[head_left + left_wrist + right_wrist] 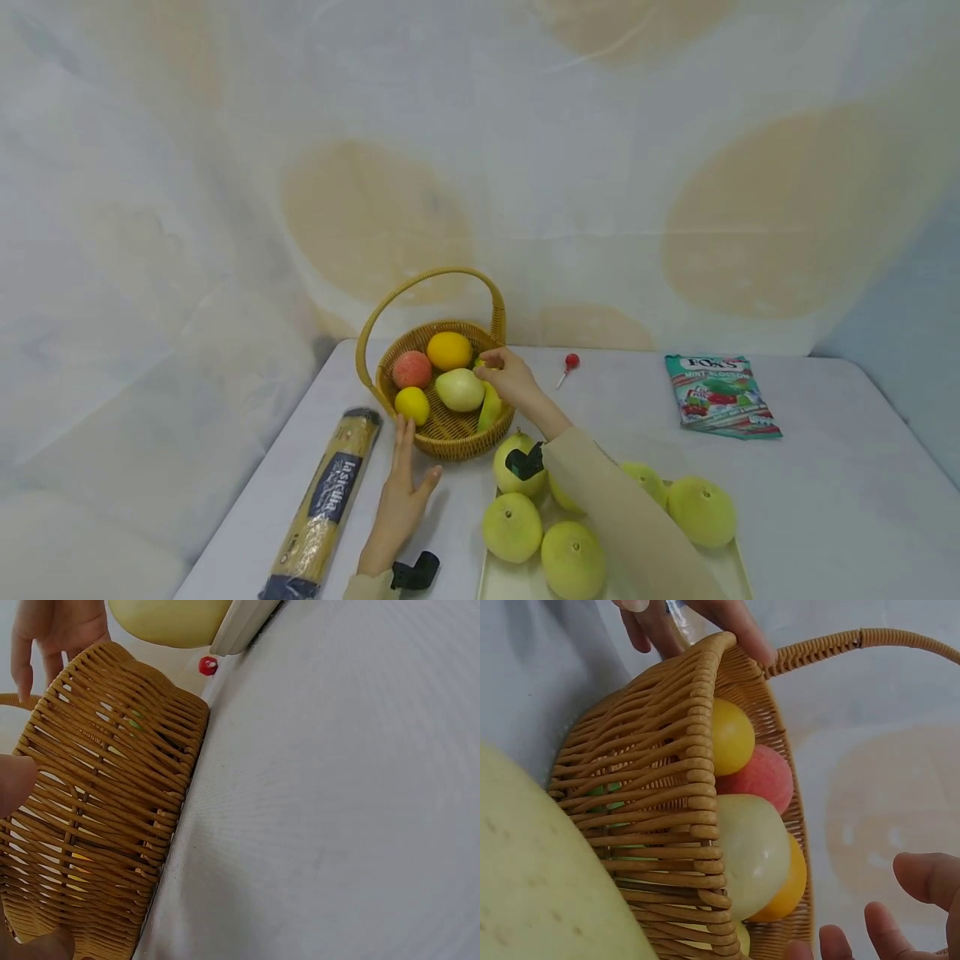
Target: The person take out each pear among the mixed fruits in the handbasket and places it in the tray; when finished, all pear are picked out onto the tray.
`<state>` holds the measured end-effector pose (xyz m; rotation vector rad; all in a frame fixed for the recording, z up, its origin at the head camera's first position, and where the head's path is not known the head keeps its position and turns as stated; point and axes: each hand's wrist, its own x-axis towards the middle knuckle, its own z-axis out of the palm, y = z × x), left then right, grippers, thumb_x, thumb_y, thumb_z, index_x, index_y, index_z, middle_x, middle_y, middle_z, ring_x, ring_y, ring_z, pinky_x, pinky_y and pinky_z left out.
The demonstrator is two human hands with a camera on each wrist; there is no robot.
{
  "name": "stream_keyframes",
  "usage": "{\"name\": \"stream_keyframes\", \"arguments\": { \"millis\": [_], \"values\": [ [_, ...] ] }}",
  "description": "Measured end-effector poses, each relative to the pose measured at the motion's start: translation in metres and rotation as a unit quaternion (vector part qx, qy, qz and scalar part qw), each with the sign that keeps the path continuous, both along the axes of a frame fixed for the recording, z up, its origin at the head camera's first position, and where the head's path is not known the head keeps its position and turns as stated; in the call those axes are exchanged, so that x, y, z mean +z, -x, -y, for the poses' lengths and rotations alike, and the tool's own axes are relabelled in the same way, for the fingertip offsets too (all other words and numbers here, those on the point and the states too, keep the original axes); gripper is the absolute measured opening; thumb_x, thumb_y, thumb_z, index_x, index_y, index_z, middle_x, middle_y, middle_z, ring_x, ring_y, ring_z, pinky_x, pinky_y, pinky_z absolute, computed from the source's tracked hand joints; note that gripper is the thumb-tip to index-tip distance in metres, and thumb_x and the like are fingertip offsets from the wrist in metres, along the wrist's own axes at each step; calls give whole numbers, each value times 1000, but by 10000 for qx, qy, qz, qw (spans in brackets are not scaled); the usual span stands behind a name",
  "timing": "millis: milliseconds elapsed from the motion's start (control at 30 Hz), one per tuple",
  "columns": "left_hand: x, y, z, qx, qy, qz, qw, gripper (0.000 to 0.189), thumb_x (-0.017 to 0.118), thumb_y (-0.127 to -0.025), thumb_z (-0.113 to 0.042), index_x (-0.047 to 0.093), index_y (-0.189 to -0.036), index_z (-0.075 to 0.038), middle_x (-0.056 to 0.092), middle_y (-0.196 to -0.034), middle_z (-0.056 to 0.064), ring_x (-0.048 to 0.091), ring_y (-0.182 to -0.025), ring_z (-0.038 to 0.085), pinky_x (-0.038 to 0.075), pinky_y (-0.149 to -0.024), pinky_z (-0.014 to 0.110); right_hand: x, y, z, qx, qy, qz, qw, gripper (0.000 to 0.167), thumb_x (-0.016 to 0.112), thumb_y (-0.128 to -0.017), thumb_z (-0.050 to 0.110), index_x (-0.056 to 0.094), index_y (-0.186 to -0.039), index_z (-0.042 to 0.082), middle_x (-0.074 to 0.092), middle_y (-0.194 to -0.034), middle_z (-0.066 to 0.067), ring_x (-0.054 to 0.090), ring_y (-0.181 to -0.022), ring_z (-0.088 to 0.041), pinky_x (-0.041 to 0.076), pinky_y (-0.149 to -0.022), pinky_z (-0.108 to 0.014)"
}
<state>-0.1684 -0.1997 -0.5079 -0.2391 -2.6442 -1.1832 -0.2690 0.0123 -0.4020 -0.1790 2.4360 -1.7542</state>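
Observation:
A wicker basket with a tall handle stands at the back left of the table. Inside lie an orange fruit, a pinkish-red fruit, a yellow lemon-like fruit, a pale green pear-like fruit and a long yellow-green fruit. My right hand hovers over the basket's right side; its fingers are spread with nothing between them in the right wrist view. Beside the front-left rim is my left hand, fingers extended, fingertips right at the wicker.
A light tray holding several large yellow-green round fruits lies under my right forearm. Left of the basket is a spaghetti pack. A red lollipop and a teal candy bag lie toward the back right.

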Motion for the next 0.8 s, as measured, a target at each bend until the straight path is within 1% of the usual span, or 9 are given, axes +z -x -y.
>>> {"name": "stream_keyframes", "arguments": {
  "millis": [100,167,333,467,633,800],
  "values": [
    [-1,0,0,-16,5,-34,10000,83,61,-95,-25,7,-158,-16,-3,-165,10,18,-144,49,31,-105,70,2,5,5,49,-292,-103,9995,40,61,-94,23,54,-129,2,54,-135,-20,52,-123,-34,48,-99,-46],
    [-1,0,0,-37,7,-68,10000,83,61,-95,-24,8,-157,-14,-3,-165,10,19,-144,49,31,-105,70,3,7,7,145,-436,-79,9989,41,61,-94,23,54,-129,2,52,-137,-22,50,-125,-37,45,-102,-49],
    [0,0,-1,-67,-7,-154,9999,83,62,-94,-22,10,-157,-11,-1,-165,12,20,-143,49,33,-104,70,4,10,10,438,-707,38,9965,45,59,-95,24,51,-134,2,49,-140,-24,51,-125,-40,47,-100,-50],
    [0,-1,0,-31,63,-117,9999,83,62,-94,-24,9,-157,-12,-1,-165,12,21,-143,49,33,-104,70,5,14,15,545,-1003,-90,9934,47,60,-94,24,50,-134,1,51,-139,-23,51,-126,-38,46,-102,-49],
    [-1,0,0,24,111,-78,9999,82,62,-95,-24,9,-157,-13,-1,-165,11,22,-143,50,34,-102,71,9,23,26,667,-1544,-317,9852,45,63,-93,23,53,-131,1,57,-134,-18,54,-124,-33,46,-103,-45],
    [0,0,0,30,54,-31,10000,83,61,-95,-25,8,-157,-14,-2,-165,10,20,-144,49,34,-103,71,16,29,34,834,-2095,-274,9739,46,65,-92,25,54,-132,4,57,-135,-16,54,-124,-33,45,-105,-45]
  ]
}}
